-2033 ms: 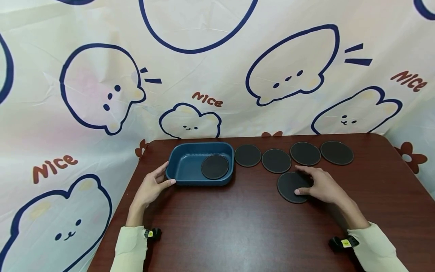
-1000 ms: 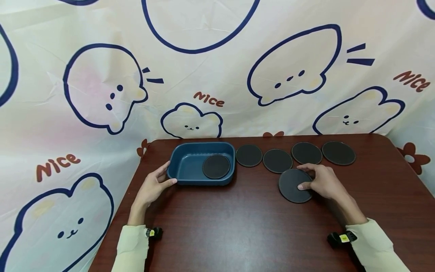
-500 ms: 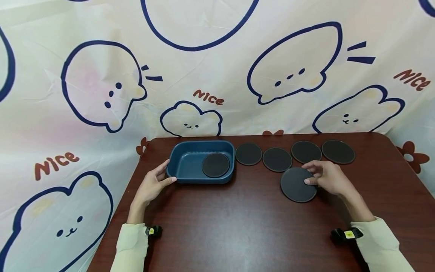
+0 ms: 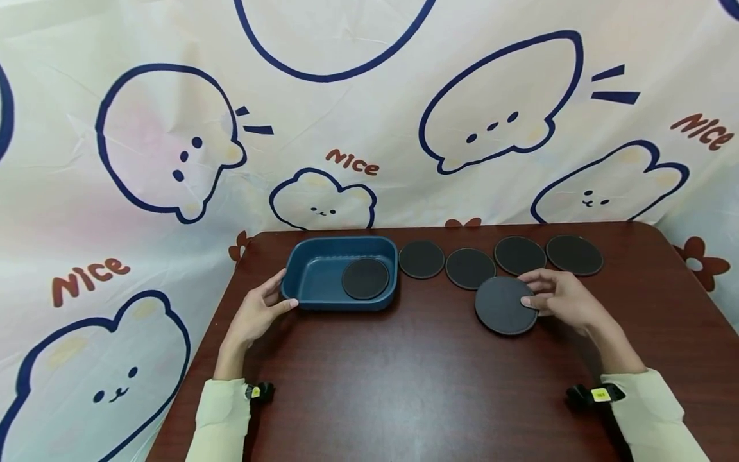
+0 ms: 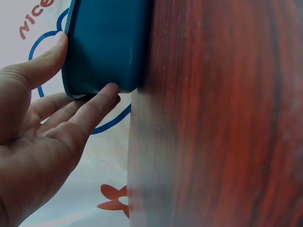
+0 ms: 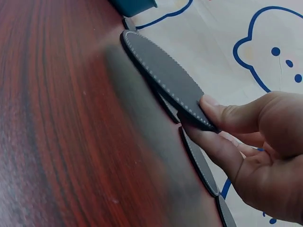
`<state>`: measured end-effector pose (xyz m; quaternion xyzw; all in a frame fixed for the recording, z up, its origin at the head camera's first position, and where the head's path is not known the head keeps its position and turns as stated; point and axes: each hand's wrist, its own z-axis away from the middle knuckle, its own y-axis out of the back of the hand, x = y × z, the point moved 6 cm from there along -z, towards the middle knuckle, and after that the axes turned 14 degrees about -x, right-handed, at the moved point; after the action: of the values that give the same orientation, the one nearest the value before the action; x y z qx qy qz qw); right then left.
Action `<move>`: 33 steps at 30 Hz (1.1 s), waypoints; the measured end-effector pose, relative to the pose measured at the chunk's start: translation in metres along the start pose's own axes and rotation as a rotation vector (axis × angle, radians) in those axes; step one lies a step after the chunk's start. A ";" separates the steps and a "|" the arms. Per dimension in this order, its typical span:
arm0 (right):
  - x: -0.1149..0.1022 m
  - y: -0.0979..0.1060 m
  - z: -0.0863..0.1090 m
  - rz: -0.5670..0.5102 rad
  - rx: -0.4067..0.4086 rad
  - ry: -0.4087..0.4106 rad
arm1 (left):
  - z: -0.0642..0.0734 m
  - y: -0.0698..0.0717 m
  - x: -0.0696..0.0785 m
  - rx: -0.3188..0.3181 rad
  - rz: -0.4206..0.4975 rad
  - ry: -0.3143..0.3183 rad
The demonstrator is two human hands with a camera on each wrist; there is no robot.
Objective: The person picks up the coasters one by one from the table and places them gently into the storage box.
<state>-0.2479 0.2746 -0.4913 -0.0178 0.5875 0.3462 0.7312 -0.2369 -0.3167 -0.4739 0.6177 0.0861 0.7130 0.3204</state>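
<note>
My right hand [image 4: 568,301] pinches a round black coaster [image 4: 502,307] at its right edge, thumb on top and fingers beneath. In the right wrist view this coaster [image 6: 163,73] is tilted and off the table, its light stitching showing along the rim. At the left, a blue rectangular tray [image 4: 317,305] stands on the table with another coaster [image 4: 365,279] lying flat inside its right half. My left hand [image 4: 256,314] touches the tray's left end, thumb at the near corner. In the left wrist view its fingers [image 5: 97,106] are fairly straight against the tray's outer wall.
Right of the tray, several more coasters [image 4: 470,268] lie flat in a loose row along the back of the dark wooden table [image 4: 392,385]. The nearest coaster [image 4: 422,259] sits close by the tray's right wall. A printed curtain [image 4: 398,115] hangs behind the table.
The right hand has raised the coaster from the table, after working at its right edge, and drawn slightly to the right. The left hand and tray have kept their places.
</note>
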 end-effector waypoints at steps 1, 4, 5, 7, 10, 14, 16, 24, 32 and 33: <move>0.001 0.001 0.000 -0.006 -0.002 0.001 | 0.000 0.000 0.000 0.000 0.001 0.001; 0.002 0.003 0.001 -0.028 -0.005 0.000 | 0.000 0.000 0.000 0.006 0.002 0.001; 0.002 0.003 0.001 -0.038 -0.007 0.000 | 0.001 0.000 0.000 0.007 0.001 0.002; 0.003 0.003 0.002 -0.063 -0.007 -0.006 | 0.000 0.000 0.000 0.008 0.000 0.002; 0.004 0.004 0.004 -0.090 -0.007 -0.020 | 0.000 0.001 -0.001 0.007 0.001 0.002; 0.005 0.005 0.005 -0.116 -0.008 -0.028 | 0.000 0.001 0.000 0.003 0.004 -0.002; 0.006 0.005 0.004 -0.138 -0.010 -0.030 | 0.000 0.001 0.000 0.004 0.008 0.002; 0.006 0.005 0.002 -0.197 -0.002 -0.037 | -0.001 0.000 0.000 0.006 0.008 0.011; 0.005 0.006 -0.001 -0.253 0.014 -0.020 | 0.000 0.001 0.000 0.001 0.008 0.014; 0.004 0.007 -0.002 -0.261 0.016 -0.017 | 0.000 0.001 -0.001 0.001 0.009 0.014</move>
<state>-0.2524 0.2809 -0.4931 -0.0852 0.5766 0.2433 0.7753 -0.2370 -0.3174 -0.4740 0.6131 0.0857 0.7188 0.3164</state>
